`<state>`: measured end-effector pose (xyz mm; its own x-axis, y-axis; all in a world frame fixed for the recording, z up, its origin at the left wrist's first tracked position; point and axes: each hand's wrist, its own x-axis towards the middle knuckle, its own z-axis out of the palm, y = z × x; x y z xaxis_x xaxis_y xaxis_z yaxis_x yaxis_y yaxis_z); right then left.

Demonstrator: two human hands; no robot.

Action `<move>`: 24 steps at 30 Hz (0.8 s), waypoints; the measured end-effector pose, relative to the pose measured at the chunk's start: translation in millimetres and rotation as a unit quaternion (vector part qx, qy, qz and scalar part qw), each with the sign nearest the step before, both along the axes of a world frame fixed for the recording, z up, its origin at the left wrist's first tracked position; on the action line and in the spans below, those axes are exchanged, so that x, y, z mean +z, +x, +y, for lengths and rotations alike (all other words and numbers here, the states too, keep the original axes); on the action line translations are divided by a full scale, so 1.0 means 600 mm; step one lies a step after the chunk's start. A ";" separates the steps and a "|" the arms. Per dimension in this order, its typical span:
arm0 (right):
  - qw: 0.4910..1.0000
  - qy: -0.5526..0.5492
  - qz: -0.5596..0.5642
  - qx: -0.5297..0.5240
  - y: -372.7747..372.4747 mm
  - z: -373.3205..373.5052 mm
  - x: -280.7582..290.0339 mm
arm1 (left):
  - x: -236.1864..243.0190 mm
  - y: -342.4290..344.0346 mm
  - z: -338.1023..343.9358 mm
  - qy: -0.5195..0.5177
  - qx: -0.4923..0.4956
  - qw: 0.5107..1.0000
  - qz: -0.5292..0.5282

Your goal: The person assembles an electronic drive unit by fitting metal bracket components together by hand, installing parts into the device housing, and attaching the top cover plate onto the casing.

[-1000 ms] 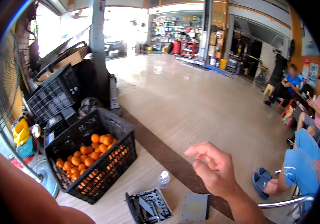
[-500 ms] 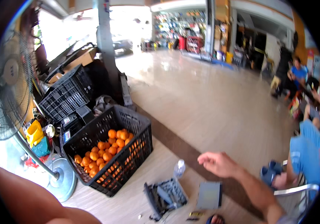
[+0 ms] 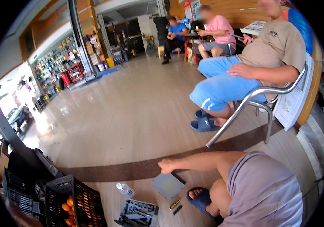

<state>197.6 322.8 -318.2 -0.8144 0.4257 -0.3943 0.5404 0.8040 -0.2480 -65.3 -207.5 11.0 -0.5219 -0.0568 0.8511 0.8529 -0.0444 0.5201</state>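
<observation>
My right hand (image 3: 165, 165) reaches out over the brown floor strip, its fingers curled in. Whether anything is inside them is hidden. Just below it a flat grey rectangular case (image 3: 168, 185) lies on the floor; I see no clear contact between them. Beside that stands a small clear plastic bottle (image 3: 125, 190). An open grey tool case (image 3: 137, 213) with several tools lies nearer to me. A small yellow-and-black item (image 3: 174, 204) and a short black item (image 3: 177, 210) lie by my sandalled foot (image 3: 199, 200). My left hand does not show.
A black plastic crate (image 3: 75, 204) of oranges (image 3: 69, 208) stands at the lower left. To the right a person in blue shorts (image 3: 222, 81) sits on a metal-framed chair (image 3: 258, 94). Two more people sit farther back. A post (image 3: 7, 125) rises at the left.
My view has swung to the right, so the crate sits lower left and the seated people show fully. My right hand's fingers, stretched earlier, are now curled in above the grey case.
</observation>
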 end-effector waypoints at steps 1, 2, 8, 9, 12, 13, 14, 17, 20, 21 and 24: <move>0.992 0.062 0.055 -0.090 0.001 0.022 -0.087 | 0.019 0.042 0.086 -0.067 0.089 0.990 0.086; 0.987 0.060 0.023 -0.144 0.016 0.067 -0.168 | 0.054 0.102 0.172 -0.127 0.172 0.962 0.168; 0.970 -0.014 -0.046 -0.237 0.077 -0.004 -0.199 | -0.180 -0.097 0.148 -0.131 -0.050 0.960 -0.242; 0.970 -0.032 -0.034 -0.240 0.072 -0.009 -0.187 | -0.235 -0.139 0.114 -0.105 -0.085 0.949 -0.286; 0.969 -0.016 0.010 -0.246 0.029 -0.019 -0.157 | -0.402 -0.256 -0.010 -0.076 -0.007 0.923 -0.378; 0.962 -0.002 0.023 -0.271 0.046 -0.012 -0.165 | -0.403 -0.213 0.026 -0.220 0.041 0.933 -0.281; 0.943 -0.055 0.082 -0.317 0.083 0.029 -0.163 | -0.408 -0.169 0.071 -0.158 0.008 0.891 -0.427; 0.942 -0.147 0.117 -0.280 0.037 0.019 -0.106 | -0.437 -0.198 -0.037 -0.092 -0.072 0.872 -0.475; 0.934 -0.106 0.070 -0.335 0.049 0.017 -0.128 | -0.414 -0.129 0.067 -0.127 0.025 0.868 -0.480; 0.941 -0.108 0.057 -0.316 0.044 0.013 -0.130 | -0.398 -0.111 0.076 -0.178 0.051 0.863 -0.470; 0.964 -0.075 0.026 -0.253 0.030 -0.017 -0.132 | -0.356 -0.089 0.065 -0.371 0.168 0.838 -0.363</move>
